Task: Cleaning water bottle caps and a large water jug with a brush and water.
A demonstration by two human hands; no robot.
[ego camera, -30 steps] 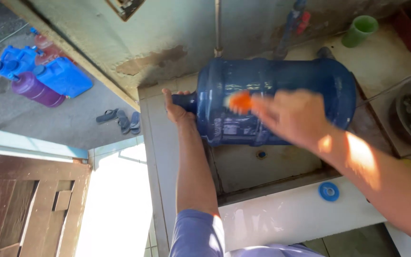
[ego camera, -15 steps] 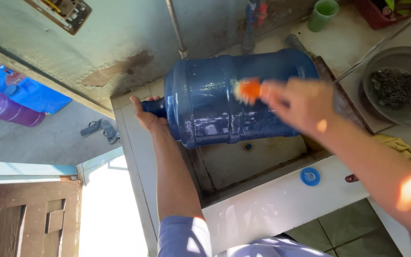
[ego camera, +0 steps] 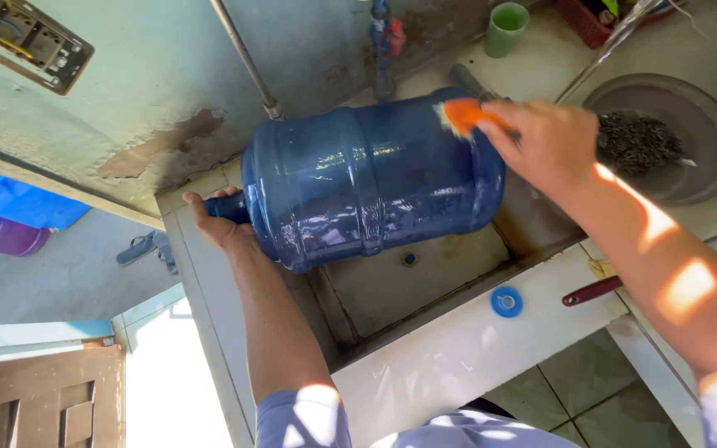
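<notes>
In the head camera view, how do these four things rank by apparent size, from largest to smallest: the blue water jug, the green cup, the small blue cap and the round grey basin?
1. Blue water jug, by far the largest.
2. Round grey basin.
3. Green cup.
4. Small blue cap.
The cup stands farther from the camera than the cap, so their gap is less sure.

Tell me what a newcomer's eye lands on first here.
The big blue jug dominates, lying on its side over the sink. The left hand grips its neck at the sink's left edge, while the right hand presses an orange sponge against the jug's base end. A small blue cap sits on the sink's front rim.
</notes>
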